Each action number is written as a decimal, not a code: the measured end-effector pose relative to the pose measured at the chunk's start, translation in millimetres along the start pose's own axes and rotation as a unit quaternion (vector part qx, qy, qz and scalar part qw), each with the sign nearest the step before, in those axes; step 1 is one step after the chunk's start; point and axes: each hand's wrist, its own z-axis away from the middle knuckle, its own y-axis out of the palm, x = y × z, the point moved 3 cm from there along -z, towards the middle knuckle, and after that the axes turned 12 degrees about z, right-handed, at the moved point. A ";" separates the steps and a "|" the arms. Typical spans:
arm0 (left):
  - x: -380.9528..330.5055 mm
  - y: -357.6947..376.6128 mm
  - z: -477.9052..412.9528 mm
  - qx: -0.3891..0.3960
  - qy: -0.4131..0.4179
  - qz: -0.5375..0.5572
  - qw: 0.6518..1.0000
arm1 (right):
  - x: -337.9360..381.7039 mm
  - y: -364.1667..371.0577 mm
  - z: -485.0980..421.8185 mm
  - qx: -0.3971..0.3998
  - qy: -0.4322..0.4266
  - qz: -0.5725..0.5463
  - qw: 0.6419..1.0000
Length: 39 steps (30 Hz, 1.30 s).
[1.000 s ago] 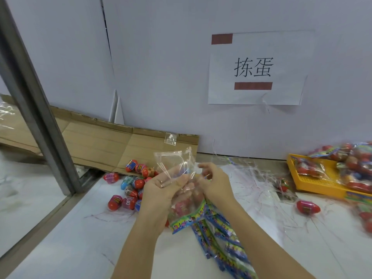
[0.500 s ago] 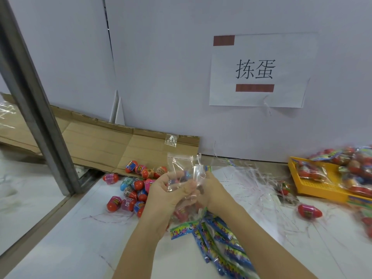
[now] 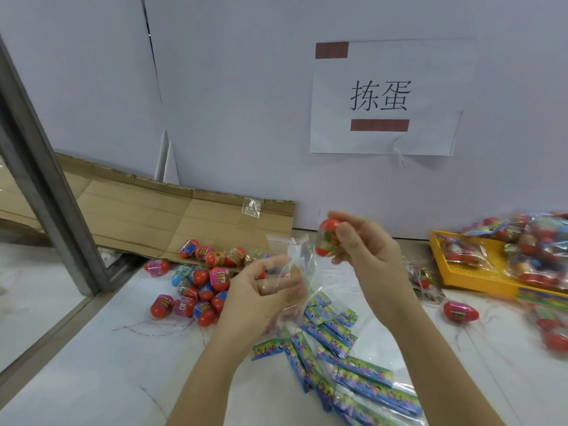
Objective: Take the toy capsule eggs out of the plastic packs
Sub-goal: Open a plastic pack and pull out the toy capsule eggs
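Over the desk (image 3: 92,379), the right hand (image 3: 368,256) grips 1 egg (image 3: 327,234) (out of its pack); the left hand (image 3: 264,292) pinches the pack (image 3: 299,256). Next, likely: egg onto the pile (image 3: 199,287).

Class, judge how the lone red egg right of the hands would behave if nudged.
Probably rolls unevenly: the red egg is rounded, lying sideways on a smooth table. Likely light and stiff: the right hand holds a similar egg with fingertips alone.

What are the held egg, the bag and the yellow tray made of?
Egg: probably hard glossy plastic; red ends shine, middle looks clear.
Bag: thin clear film; it crinkles and is see-through.
Tray: yellow moulded plastic, fairly matte; perforated grid floor.
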 end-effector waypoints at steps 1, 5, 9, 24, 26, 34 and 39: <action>1.0 1.6 0.3 0.008 0.000 -0.006 1.000 | 3.1 3.3 2.5 0.022 -0.013 0.058 0.998; 4.0 4.1 1.0 0.032 0.013 -0.062 0.997 | 3.3 9.4 8.7 0.037 -0.031 0.259 0.965; 7.5 4.5 0.2 0.051 0.020 -0.087 0.995 | 4.4 9.9 10.2 0.046 -0.037 0.301 0.952; 4.0 14.9 5.3 0.100 0.069 -0.066 0.990 | 3.1 9.3 13.2 0.141 -0.010 0.396 0.907; 3.5 18.5 6.6 0.116 0.079 -0.065 0.988 | 1.4 10.4 13.5 0.128 0.005 0.364 0.922; 9.5 18.2 5.9 0.114 0.030 -0.056 0.991 | -3.5 10.9 14.5 0.150 0.065 0.401 0.901; 11.6 18.8 3.0 0.091 -0.016 0.011 0.996 | 3.1 6.4 12.4 0.182 0.076 0.390 0.899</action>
